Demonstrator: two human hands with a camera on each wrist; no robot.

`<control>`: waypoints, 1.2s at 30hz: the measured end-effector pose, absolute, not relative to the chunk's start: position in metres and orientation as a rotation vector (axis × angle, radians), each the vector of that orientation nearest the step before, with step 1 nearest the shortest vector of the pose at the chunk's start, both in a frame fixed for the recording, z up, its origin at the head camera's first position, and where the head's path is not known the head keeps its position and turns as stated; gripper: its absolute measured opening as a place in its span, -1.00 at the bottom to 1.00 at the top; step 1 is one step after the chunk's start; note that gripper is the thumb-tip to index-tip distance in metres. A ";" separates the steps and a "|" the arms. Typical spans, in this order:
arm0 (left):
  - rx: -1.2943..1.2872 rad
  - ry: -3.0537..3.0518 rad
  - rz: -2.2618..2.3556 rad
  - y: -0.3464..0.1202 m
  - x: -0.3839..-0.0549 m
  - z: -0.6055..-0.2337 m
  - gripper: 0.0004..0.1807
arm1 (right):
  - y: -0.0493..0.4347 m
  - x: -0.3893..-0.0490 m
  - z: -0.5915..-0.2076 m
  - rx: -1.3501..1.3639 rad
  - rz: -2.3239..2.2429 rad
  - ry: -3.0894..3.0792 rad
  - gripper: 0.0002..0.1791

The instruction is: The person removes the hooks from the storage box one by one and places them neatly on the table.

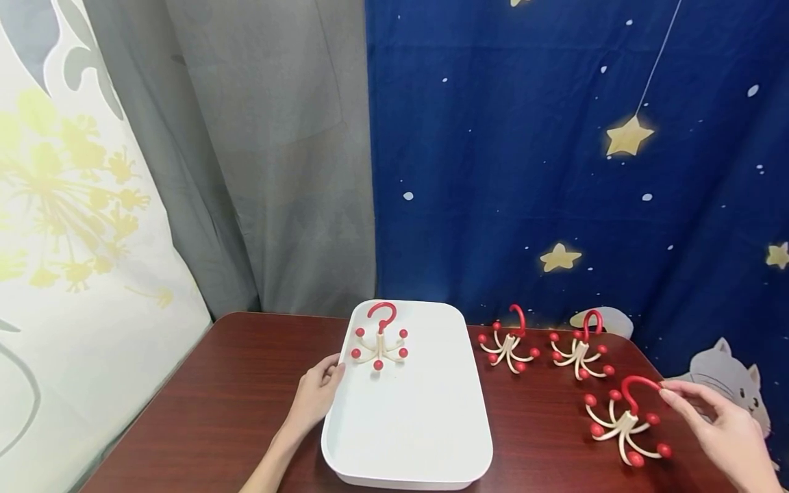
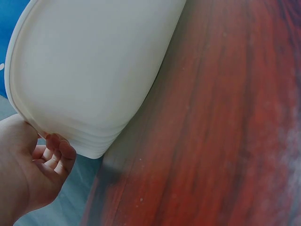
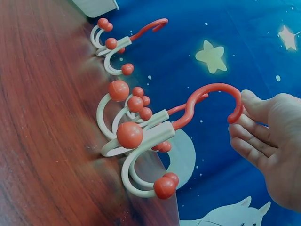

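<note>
My left hand holds the left wall of a white rectangular tray; in the left wrist view its fingers and thumb pinch the rim. Inside the tray, near the far left corner, lies a claw hanger with a red hook and cream arms tipped with red balls. At the table's right side my right hand pinches the red hook of a matching claw hanger between thumb and fingers. That hanger's arms spread downward, close over the tabletop; I cannot tell whether they touch it.
Two more claw hangers stand on the dark red wooden table right of the tray, towards the back edge. Behind the table hang a blue star-patterned curtain and a grey curtain. A white floral cloth hangs at left.
</note>
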State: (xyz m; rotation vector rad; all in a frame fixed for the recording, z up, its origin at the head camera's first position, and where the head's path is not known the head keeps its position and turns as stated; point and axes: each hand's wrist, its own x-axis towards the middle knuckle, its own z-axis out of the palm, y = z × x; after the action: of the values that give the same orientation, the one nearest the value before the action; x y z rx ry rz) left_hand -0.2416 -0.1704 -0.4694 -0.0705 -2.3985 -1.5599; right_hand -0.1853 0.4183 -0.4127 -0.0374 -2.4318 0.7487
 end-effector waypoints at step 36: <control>-0.060 -2.384 -1.566 -0.170 -0.243 -0.471 -0.65 | 0.337 -0.222 -0.368 0.269 0.952 -2.330 -0.79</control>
State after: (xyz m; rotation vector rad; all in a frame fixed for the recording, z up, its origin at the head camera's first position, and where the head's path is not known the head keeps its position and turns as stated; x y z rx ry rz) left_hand -0.2430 -0.1701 -0.4706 -0.0601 -2.3836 -1.5656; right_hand -0.2221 0.3366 -0.3683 0.2692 -2.3299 0.9520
